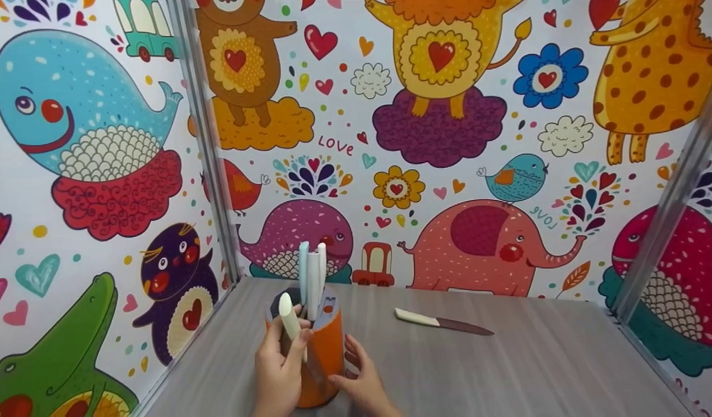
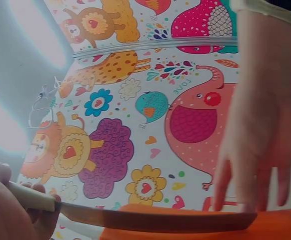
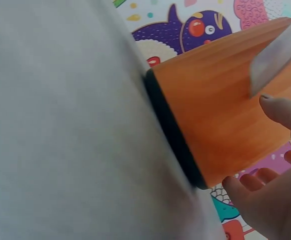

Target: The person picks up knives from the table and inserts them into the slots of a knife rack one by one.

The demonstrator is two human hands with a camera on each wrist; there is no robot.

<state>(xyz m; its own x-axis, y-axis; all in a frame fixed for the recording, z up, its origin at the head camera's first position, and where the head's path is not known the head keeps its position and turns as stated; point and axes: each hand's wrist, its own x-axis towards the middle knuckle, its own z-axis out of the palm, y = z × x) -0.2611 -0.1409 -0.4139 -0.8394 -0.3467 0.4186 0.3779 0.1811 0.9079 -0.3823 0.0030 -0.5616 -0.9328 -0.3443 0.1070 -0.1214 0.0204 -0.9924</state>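
My left hand (image 1: 279,368) grips a kitchen knife (image 1: 288,317) by its cream handle, which points up. Its blade (image 2: 155,221) slants down across the front of an orange knife block (image 1: 328,356). Several more knives stand in the slots at the block's top, a light blue and some white handles (image 1: 313,284) showing. At the block's right side is my right hand (image 1: 364,376), fingers spread and loosely bent; in the right wrist view its thumb is close to the blade tip (image 3: 260,82). The block stands upright on its dark base (image 3: 175,132).
Another knife (image 1: 434,320) with a cream handle and dark blade lies on the grey table (image 1: 495,370) to the right, its tip pointing right. Walls with cartoon animals (image 1: 471,249) close in the table at the back and sides, with metal strips (image 1: 208,145) at the corners.
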